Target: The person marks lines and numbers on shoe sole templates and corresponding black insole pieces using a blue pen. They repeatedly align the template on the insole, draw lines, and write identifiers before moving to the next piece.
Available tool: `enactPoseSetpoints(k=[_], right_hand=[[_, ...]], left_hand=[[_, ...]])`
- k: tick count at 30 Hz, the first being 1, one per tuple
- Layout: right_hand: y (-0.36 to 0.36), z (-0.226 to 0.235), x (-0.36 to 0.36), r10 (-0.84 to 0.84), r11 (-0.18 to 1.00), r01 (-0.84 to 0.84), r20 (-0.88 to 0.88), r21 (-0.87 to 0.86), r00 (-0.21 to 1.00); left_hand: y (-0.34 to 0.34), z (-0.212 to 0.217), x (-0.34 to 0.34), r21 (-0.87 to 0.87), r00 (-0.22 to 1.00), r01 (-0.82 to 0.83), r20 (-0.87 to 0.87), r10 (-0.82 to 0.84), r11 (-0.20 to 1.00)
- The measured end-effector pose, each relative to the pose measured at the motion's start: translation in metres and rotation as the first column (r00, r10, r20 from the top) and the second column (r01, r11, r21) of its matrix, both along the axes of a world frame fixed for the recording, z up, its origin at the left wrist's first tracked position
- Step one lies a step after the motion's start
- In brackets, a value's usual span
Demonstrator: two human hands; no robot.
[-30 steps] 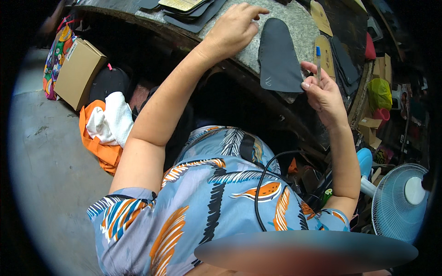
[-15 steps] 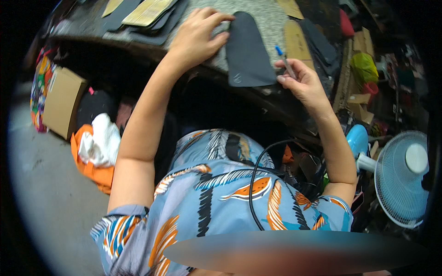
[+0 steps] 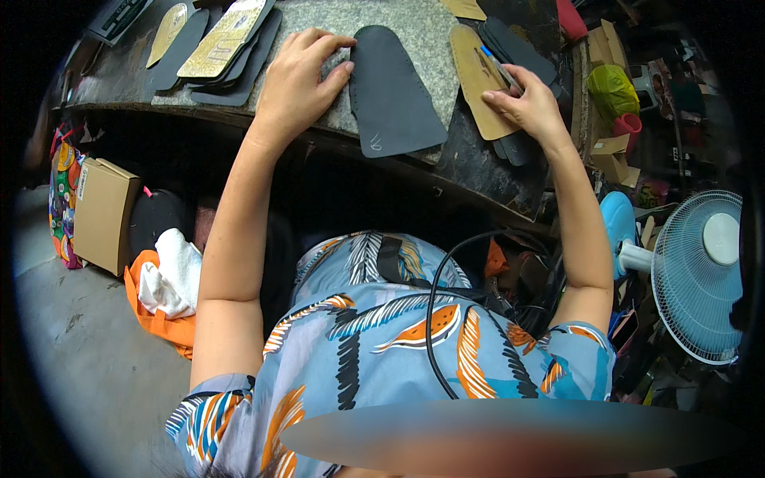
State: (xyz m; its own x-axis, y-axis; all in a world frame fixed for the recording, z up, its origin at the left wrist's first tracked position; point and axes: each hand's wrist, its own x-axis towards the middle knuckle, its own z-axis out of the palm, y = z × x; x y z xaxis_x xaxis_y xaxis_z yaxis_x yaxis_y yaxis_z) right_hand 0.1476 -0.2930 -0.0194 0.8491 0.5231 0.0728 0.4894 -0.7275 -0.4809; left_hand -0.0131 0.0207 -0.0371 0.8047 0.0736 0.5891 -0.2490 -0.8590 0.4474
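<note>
A black sole-shaped sheet with small marks along its edges and a pale mark near its near end lies on a grey stone slab. My left hand is open at its left edge, thumb and forefinger apart, their tips touching the sheet. In my right hand is a pen with a blue end, pointing up and away. That hand is over a tan sole-shaped template, its thumb against the template's surface. Whether the fingers grip the template's edge is hidden. More black pieces lie beneath and beside the template.
A stack of tan and black cut pieces sits at the bench's far left. Right of the bench are a yellow bag, a red cup and a fan. A cardboard box and an orange bag stand at left. A black cable crosses my front.
My right hand, still with the pen, has moved right and away from the black sheet's edge onto the tan template. My left hand stays at the sheet's left edge. The whole view has shifted.
</note>
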Motion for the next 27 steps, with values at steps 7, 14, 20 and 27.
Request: enactPoseSetpoints(k=[7,14,20,27], right_hand=[[0.002,0.013,0.010,-0.006,0.995,0.015,-0.086,0.098,0.996],[-0.002,0.009,0.019,0.068,0.913,0.054,-0.282,0.404,0.957],[0.016,0.032,0.017,0.067,0.654,0.408,-0.586,0.637,0.807],[0.096,0.022,-0.037,0.357,0.642,0.273,-0.594,0.717,0.720]], left_hand=[[0.002,-0.003,0.002,0.028,1.000,0.002,0.004,-0.002,1.000],[-0.003,-0.001,-0.005,0.176,0.994,0.100,-0.059,-0.091,0.979],[-0.004,0.000,-0.001,0.179,0.999,0.023,-0.043,-0.015,0.984],[0.000,-0.004,-0.001,0.035,1.000,0.005,-0.016,-0.004,0.999]])
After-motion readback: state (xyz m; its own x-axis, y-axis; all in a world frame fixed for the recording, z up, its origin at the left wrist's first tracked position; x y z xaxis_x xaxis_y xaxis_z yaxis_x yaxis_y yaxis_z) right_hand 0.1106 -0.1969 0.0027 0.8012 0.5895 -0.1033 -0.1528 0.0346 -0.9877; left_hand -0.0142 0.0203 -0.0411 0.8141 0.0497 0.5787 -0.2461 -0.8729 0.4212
